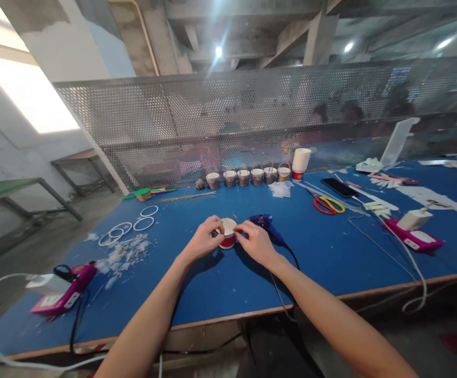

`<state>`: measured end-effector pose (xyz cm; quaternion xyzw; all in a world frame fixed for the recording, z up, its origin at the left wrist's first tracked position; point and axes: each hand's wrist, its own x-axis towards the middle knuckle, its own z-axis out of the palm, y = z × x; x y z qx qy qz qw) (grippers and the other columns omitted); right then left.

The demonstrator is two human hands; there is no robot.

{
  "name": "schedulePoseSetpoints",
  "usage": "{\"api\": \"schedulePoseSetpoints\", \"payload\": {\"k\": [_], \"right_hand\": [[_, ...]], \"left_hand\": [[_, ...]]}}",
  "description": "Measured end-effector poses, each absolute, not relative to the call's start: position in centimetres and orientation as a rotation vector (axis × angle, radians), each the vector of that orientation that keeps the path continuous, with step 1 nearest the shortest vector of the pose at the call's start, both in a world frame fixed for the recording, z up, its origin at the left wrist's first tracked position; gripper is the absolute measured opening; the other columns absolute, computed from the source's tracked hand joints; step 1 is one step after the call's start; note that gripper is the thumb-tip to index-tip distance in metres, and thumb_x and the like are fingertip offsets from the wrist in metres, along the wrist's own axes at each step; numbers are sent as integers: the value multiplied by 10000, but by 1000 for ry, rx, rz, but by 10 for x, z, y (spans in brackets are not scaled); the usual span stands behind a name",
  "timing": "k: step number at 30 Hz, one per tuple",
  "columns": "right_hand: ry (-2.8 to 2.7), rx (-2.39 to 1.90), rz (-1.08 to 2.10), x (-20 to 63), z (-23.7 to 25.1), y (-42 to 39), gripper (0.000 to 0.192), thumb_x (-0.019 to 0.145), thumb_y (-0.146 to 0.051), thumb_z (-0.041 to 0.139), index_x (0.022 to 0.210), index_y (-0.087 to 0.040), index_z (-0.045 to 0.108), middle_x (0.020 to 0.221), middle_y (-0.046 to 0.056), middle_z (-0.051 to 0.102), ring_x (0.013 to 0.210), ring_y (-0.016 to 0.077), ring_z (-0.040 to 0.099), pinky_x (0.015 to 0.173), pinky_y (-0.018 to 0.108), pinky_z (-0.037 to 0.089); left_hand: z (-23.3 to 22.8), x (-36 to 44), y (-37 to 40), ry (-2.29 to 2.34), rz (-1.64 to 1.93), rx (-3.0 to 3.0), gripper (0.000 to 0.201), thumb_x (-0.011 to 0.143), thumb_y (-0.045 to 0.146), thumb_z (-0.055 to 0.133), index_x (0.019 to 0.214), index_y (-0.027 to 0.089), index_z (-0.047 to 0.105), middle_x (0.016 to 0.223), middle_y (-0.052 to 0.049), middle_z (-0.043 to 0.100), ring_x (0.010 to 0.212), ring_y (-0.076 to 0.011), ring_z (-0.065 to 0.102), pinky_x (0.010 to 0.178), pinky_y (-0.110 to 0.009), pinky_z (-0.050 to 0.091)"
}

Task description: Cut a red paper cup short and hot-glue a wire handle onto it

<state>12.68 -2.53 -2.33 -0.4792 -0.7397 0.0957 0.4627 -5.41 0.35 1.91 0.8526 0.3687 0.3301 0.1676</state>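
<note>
A small red-and-white paper cup (228,234) stands on the blue table (212,283), held between both hands. My left hand (204,239) grips its left side, fingers at the rim. My right hand (256,242) pinches the rim on the right side. Just behind my right hand lies a blue glue gun (265,223), its black cord running toward the table's front edge.
A row of several brown-wrapped cups (247,177) and a stack of white cups (301,163) line the back. Scissors (328,203), a phone (339,187), white rings (134,224), scraps, and pink power strips (61,294) (415,236) with cables lie around. A perforated metal screen (252,115) rises behind.
</note>
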Motion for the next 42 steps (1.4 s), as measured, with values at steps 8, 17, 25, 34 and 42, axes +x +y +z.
{"api": "schedulePoseSetpoints", "payload": {"k": [8, 17, 25, 34, 42], "right_hand": [[-1797, -1217, 199, 123, -22, -26, 143, 879, -192, 548, 862, -229, 685, 870, 27, 677, 774, 175, 637, 690, 257, 457], [-1816, -1223, 184, 120, -23, -27, 147, 890, -209, 537, 864, -236, 680, 857, 29, 666, 775, 179, 633, 703, 259, 459], [-1803, -1218, 186, 120, -22, -29, 132, 872, -220, 547, 924, -217, 668, 883, 45, 681, 733, 179, 632, 663, 264, 455], [-1788, -1184, 178, 123, -26, -26, 121, 863, -206, 532, 835, -219, 649, 835, 40, 672, 759, 188, 627, 700, 277, 462], [-1771, -1177, 185, 122, -24, -28, 125, 864, -216, 541, 809, -221, 653, 806, 28, 669, 716, 176, 623, 672, 267, 455]], "left_hand": [[19, -51, 0, 1155, 1065, 2474, 157, 789, 128, 484, 809, 198, 623, 1046, -78, 626, 1015, -216, 560, 878, -356, 470], [15, -39, -9, 1182, 981, 2591, 100, 820, 161, 539, 771, 198, 618, 887, -60, 623, 887, -204, 556, 799, -331, 478], [11, -37, -7, 1259, 988, 2555, 122, 803, 135, 543, 703, 203, 562, 750, -26, 566, 763, -188, 523, 712, -303, 447], [16, -43, -4, 1289, 1011, 2535, 118, 798, 169, 576, 690, 212, 558, 704, -7, 541, 727, -183, 510, 688, -291, 423], [13, -43, -4, 1278, 1025, 2543, 128, 807, 150, 574, 697, 215, 584, 733, -18, 567, 774, -190, 518, 706, -292, 418]]}}
